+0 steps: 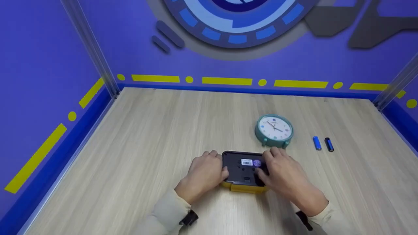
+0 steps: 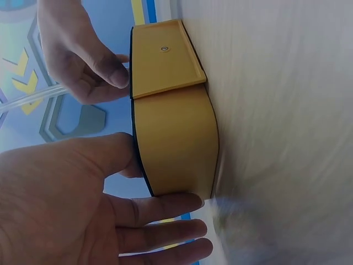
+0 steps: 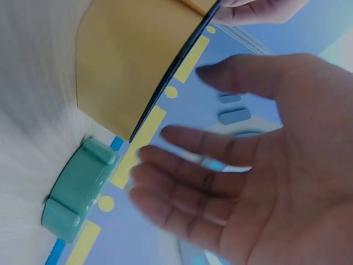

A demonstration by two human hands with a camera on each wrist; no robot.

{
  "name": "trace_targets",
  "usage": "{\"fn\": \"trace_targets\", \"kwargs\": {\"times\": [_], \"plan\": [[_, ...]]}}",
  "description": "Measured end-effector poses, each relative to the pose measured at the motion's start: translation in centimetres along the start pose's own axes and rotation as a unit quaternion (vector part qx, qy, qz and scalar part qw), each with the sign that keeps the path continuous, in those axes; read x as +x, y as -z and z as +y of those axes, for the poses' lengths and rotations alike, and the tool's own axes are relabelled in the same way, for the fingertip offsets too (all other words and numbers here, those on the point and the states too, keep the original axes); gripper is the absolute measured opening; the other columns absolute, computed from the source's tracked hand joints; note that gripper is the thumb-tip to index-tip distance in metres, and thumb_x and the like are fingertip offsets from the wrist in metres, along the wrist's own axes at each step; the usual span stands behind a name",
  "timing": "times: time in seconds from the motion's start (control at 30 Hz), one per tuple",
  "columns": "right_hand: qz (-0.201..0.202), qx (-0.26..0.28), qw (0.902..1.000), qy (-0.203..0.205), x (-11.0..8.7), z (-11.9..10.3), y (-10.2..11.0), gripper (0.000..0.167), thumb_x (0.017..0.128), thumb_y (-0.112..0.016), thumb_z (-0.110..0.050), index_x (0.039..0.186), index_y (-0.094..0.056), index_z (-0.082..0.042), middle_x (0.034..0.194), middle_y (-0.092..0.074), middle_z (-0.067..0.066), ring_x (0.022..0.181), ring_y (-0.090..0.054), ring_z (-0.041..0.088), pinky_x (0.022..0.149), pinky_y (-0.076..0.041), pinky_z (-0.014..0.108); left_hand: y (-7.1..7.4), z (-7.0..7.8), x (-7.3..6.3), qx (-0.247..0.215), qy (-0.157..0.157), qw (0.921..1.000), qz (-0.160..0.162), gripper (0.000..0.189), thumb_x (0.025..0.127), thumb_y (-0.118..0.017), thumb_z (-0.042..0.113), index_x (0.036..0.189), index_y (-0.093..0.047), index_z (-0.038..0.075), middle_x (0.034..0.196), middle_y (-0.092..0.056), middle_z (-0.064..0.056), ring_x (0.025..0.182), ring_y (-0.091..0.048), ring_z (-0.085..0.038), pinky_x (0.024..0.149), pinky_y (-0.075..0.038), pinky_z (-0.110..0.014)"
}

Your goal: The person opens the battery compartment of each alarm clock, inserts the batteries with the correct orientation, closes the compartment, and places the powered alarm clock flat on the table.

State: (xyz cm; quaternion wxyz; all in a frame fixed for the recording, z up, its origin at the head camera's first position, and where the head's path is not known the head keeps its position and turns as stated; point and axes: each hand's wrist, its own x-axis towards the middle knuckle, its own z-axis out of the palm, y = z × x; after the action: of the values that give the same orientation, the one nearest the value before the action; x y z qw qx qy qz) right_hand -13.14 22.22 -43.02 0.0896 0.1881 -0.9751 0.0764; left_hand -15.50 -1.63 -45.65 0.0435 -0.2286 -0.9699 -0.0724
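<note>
A yellow clock (image 1: 247, 189) lies with its black back (image 1: 235, 176) facing up, its dial hidden against the table. On that back are a white label, a round purple sticker and small controls. My left hand (image 1: 205, 173) grips its left end, thumb over the back edge and index finger along the side, as the left wrist view (image 2: 175, 149) shows. The other left fingers stretch out loosely. Over the right end hovers my right hand (image 1: 283, 169), fingers loosely bent; in the right wrist view a gap separates this hand (image 3: 265, 160) from the clock.
A round teal clock (image 1: 274, 128) lies dial up just beyond my right hand. To its right lie a blue battery (image 1: 316, 143) and a black-and-blue battery (image 1: 329, 144). Blue printed walls (image 1: 228, 68) border the wooden table (image 1: 156, 130).
</note>
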Motion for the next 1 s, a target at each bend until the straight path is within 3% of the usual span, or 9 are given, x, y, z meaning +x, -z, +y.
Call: {"fn": "trace_targets", "kwargs": {"times": [0.23,0.37,0.73,1.0], "plan": [[-0.010,0.026,0.9964,0.080,0.1,-0.2,-0.3,0.039,0.093,-0.086,-0.031,0.113,-0.067,-0.003,0.105,-0.059,0.008,0.091,-0.058,0.021,0.083,-0.058,0.042,0.2,0.0,-0.1,-0.006,-0.007,0.9999,0.004,0.032,0.100,-0.066,0.031,0.100,-0.074,0.000,0.093,-0.067,-0.008,0.081,-0.062,-0.025,0.068,-0.057,-0.040],[-0.026,0.041,0.9948,0.089,0.2,-0.3,-0.5,0.039,0.093,-0.085,-0.032,0.114,-0.067,-0.004,0.107,-0.060,0.008,0.092,-0.060,0.020,0.085,-0.060,0.041,0.3,0.0,-0.1,-0.010,-0.005,0.9999,0.002,0.032,0.099,-0.066,0.031,0.100,-0.073,0.000,0.091,-0.066,-0.008,0.079,-0.062,-0.025,0.067,-0.057,-0.041],[-0.039,0.017,0.9939,0.102,0.4,-0.1,-1.1,0.042,0.093,-0.085,-0.037,0.114,-0.070,-0.003,0.109,-0.062,0.009,0.094,-0.062,0.022,0.089,-0.059,0.044,0.1,-0.1,0.0,-0.009,-0.003,1.0000,0.001,0.034,0.100,-0.066,0.032,0.103,-0.075,-0.001,0.092,-0.067,-0.008,0.081,-0.064,-0.025,0.067,-0.058,-0.041],[-0.012,0.011,0.9909,0.134,0.5,0.2,-1.6,0.041,0.092,-0.086,-0.035,0.107,-0.075,0.002,0.107,-0.067,0.012,0.091,-0.063,0.022,0.084,-0.059,0.043,0.1,0.1,-0.1,-0.011,-0.005,0.9999,0.001,0.033,0.101,-0.066,0.030,0.102,-0.075,-0.001,0.091,-0.066,-0.008,0.081,-0.063,-0.024,0.067,-0.058,-0.040]]}}
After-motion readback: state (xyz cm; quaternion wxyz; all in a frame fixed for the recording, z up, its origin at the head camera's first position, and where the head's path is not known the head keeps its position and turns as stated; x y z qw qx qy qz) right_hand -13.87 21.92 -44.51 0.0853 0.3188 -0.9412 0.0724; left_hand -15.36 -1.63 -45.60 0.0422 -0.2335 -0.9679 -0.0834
